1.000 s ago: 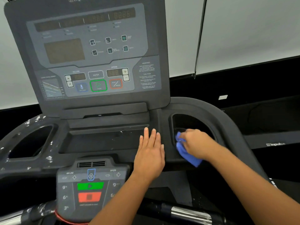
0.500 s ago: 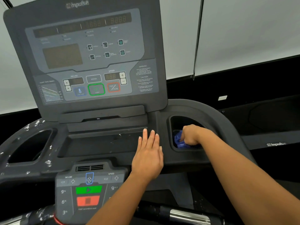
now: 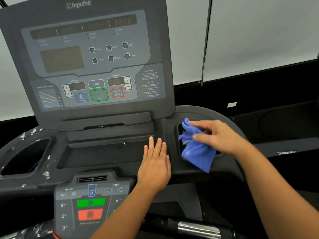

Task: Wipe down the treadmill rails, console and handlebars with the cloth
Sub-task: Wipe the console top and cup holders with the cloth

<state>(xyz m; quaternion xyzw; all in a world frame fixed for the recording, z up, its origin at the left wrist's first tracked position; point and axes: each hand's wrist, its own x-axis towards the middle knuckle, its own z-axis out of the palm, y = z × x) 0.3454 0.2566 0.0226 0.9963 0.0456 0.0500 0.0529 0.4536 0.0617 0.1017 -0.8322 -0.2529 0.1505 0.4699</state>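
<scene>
A blue cloth [image 3: 196,153] is pinched in the right hand's [image 3: 220,136] fingers over the right cup holder [image 3: 176,144], beside the console [image 3: 96,66]. The left hand [image 3: 155,163] is laid flat, fingers released, on the tray [image 3: 103,152]. Half a second earlier the cloth was down inside the holder; it is now lifted out.

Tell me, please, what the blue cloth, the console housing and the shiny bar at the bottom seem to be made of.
Blue cloth: soft fabric, probably microfibre; it folds and hangs limp from the right hand. Console housing: likely matte dark grey moulded plastic; rounded edges, little glare. Shiny bar: looks like polished metal; bright streaked reflections.
</scene>
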